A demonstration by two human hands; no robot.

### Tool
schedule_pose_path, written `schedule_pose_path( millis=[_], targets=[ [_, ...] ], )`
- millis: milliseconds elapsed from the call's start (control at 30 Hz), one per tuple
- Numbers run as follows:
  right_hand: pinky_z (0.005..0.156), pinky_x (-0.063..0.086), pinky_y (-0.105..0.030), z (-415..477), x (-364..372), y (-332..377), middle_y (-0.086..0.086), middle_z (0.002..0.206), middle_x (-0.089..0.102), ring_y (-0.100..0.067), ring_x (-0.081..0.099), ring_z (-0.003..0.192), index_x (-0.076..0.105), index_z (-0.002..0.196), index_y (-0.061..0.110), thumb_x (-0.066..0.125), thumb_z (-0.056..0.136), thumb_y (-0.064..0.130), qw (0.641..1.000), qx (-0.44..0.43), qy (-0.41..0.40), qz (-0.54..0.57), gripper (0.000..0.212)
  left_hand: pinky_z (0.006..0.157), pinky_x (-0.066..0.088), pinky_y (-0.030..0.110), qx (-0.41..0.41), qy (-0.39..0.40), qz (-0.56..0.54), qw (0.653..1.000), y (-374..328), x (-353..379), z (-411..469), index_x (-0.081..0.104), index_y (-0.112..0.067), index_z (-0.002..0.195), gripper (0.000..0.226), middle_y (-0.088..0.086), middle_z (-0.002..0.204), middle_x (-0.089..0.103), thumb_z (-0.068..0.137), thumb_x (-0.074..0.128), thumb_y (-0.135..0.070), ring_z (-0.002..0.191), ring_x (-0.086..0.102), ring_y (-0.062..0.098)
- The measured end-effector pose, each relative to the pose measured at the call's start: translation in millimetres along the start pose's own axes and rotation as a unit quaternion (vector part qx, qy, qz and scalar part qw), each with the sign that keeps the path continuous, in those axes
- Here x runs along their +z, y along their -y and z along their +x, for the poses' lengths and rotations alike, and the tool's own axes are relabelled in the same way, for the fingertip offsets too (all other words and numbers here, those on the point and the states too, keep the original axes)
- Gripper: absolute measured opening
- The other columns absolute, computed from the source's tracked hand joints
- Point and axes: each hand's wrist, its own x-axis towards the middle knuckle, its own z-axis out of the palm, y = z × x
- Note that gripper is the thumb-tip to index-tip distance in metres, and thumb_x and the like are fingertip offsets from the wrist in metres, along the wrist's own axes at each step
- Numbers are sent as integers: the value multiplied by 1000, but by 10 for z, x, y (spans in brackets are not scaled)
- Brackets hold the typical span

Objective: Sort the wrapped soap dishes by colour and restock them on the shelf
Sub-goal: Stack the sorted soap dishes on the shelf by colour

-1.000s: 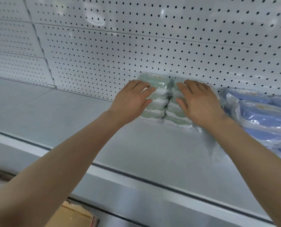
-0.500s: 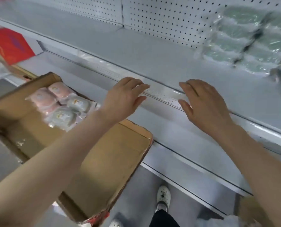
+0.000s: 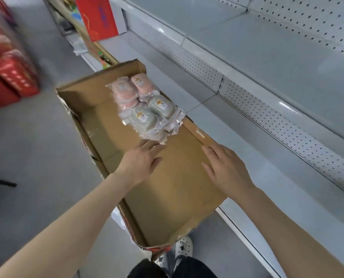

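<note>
Though pale, shelf (image 3: 267, 57) beside carton (image 3: 173, 193).

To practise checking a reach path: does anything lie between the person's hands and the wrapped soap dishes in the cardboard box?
Nothing visible does. The left hand and right hand are open above the bare floor of the cardboard box; the wrapped soap dishes lie just beyond the left hand.

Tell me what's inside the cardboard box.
The cardboard box holds wrapped pink soap dishes and pale greenish soap dishes at its far end; elsewhere, bare cardboard. Anything beneath those packs is covered.
</note>
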Motion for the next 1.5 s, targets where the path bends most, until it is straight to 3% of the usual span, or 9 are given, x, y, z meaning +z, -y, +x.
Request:
schedule_pose_path(
  millis=[233, 400, 600, 733, 867, 1033, 1233, 1400, 1500],
  targets=[
    [95, 50, -41, 930, 262, 116, -9, 130, 57, -30, 55, 118, 50, 138, 10, 55, 96, 33, 998, -53, 27, -3, 48, 85, 55, 45, -77, 44, 12, 996, 682, 9, 255, 54, -24, 136, 49, 0, 129, 59, 89, 67, -31, 122, 51, 26],
    [89, 50, -39, 1830, 472, 195, -9, 128, 58, -28, 57, 114, 52, 134, 9, 61, 93, 26, 999, -35, 38, -9, 46, 94, 51, 39, -71, 93, 26, 993, 1329, 106, 817, 34, -25, 149, 68, -3, 148, 39, 90, 67, -32, 138, 33, 22],
    [90, 45, -37, 2836, 876, 303, -6, 136, 46, -26, 48, 118, 37, 143, 13, 55, 96, 34, 994, 68, 82, 12, 55, 119, 12, 33, 29, 196, 60, 978, 2008, 418, 1574, 13, -22, 155, 90, 2, 162, 14, 86, 70, -31, 149, 9, 26],
    [91, 45, -39, 3233, 1191, 361, -10, 139, 44, -30, 49, 118, 31, 147, 13, 62, 88, 50, 986, 107, 125, -4, 75, 121, 14, 37, 89, 219, 52, 970, 2266, 663, 1705, 15, -23, 154, 99, 3, 160, 20, 78, 77, -35, 148, 15, 28],
    [87, 47, -40, 3376, 1460, 381, -12, 136, 48, -32, 52, 115, 23, 148, 15, 67, 76, 66, 977, 145, 154, -40, 99, 117, 25, 36, 117, 181, 10, 977, 2405, 739, 1693, 32, -18, 149, 95, 5, 149, 37, 69, 82, -31, 140, 31, 28],
    [90, 47, -42, 3291, 1371, 417, -14, 136, 48, -34, 53, 115, 19, 150, 15, 66, 80, 56, 971, 210, 111, 24, 94, 108, 33, 32, 101, 173, -11, 980, 2505, 612, 1670, 39, -18, 141, 89, 5, 140, 42, 66, 80, -39, 129, 42, 27],
    [89, 48, -42, 2280, 929, 323, -13, 130, 50, -32, 54, 112, 17, 152, 19, 67, 81, 51, 919, 380, 4, 104, 92, 98, 44, 36, 118, 161, -31, 979, 2226, 394, 1498, 39, -22, 137, 94, 1, 133, 45, 62, 78, -62, 120, 46, 24],
    [84, 53, -37, 1083, 1089, 513, -11, 127, 53, -28, 58, 110, 21, 148, 19, 66, 81, 59, 883, 460, 64, 67, 90, 97, 46, 36, 186, 249, -22, 950, 1657, 621, 1013, 31, -25, 143, 96, -1, 138, 40, 68, 68, -71, 123, 41, 23],
    [87, 54, -33, 628, 1359, 679, -7, 129, 52, -23, 57, 111, 22, 147, 22, 64, 81, 61, 860, 486, 136, 76, 88, 96, 46, 37, 118, 303, -26, 945, 1403, 920, 736, 31, -27, 140, 91, -1, 134, 39, 69, 68, -70, 122, 40, 23]
  ],
)
